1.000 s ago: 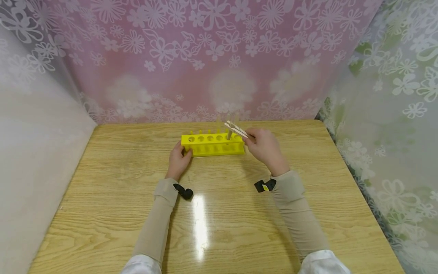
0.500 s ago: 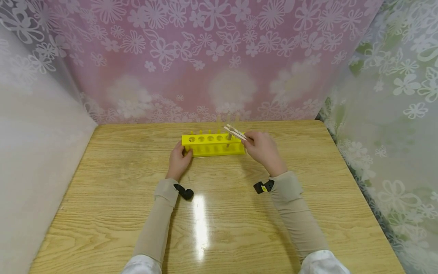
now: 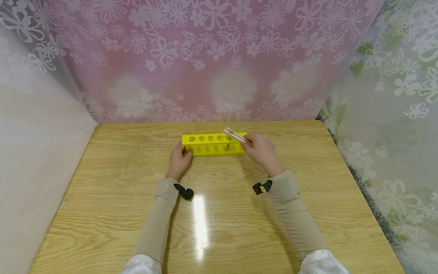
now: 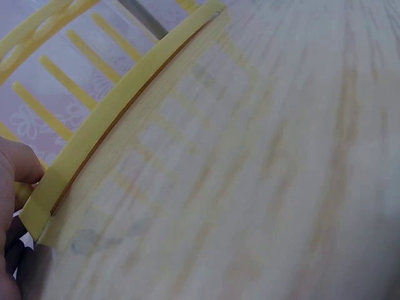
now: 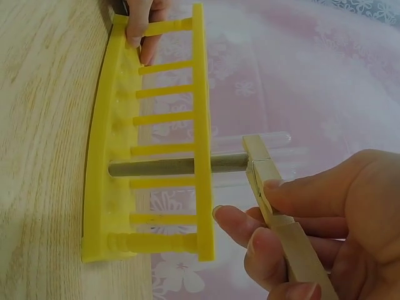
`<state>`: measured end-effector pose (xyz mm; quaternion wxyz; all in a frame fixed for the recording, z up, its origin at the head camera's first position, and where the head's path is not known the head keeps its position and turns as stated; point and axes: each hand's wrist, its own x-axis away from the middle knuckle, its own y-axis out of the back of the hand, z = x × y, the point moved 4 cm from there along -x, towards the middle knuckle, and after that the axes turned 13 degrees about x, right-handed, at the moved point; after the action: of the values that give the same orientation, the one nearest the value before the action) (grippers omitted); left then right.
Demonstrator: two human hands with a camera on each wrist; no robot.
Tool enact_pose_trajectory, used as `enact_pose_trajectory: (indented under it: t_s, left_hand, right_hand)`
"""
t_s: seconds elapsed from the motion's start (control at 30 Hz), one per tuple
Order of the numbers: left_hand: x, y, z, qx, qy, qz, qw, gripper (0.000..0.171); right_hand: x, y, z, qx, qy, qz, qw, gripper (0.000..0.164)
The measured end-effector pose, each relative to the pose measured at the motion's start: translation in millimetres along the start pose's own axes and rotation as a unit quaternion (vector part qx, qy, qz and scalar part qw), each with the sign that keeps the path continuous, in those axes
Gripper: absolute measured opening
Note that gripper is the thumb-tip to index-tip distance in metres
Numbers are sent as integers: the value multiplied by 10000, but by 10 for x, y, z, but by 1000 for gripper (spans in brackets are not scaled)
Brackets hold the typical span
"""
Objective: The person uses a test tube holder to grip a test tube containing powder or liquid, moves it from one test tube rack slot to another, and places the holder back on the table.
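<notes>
A yellow test tube rack [image 3: 205,144] stands near the table's back edge. At its left end, my left hand [image 3: 178,161] grips the rack's base, thumb in front; the left wrist view catches only part of this hand [image 4: 19,164]. My right hand [image 3: 262,154] pinches a wooden test tube holder [image 5: 303,253] between thumb and fingers. The holder's jaws are around the upper part of a test tube [image 5: 175,166] with grey contents. That tube passes through a hole toward the rack's right end, its lower end at or close to the base.
Clear test tubes [image 3: 219,122] stand upright along the rack's back, where several short yellow pegs [image 3: 200,132] also show. The wooden table [image 3: 222,213] spreads out in front. A pink flowered curtain [image 3: 184,87] hangs behind the table, with pale curtains at both sides.
My right hand has moved slightly down and left, lowering the holder and the grey-filled test tube deeper into the rack. My left hand has stayed on the rack's left end.
</notes>
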<state>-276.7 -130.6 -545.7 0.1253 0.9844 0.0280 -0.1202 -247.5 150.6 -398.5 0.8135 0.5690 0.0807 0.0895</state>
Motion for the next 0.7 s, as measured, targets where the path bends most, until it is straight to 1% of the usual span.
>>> enact_pose_trajectory:
  t_s: [0.33, 0.7]
  left_hand:
    - [-1, 2, -3, -11, -9, 11, 10000, 27]
    - [4, 6, -11, -14, -65, 10, 10000, 26]
  right_hand:
    - [2, -21, -15, 16, -5, -53, 10000, 13]
    - [-8, -48, -26, -52, 121, -234, 9996, 14]
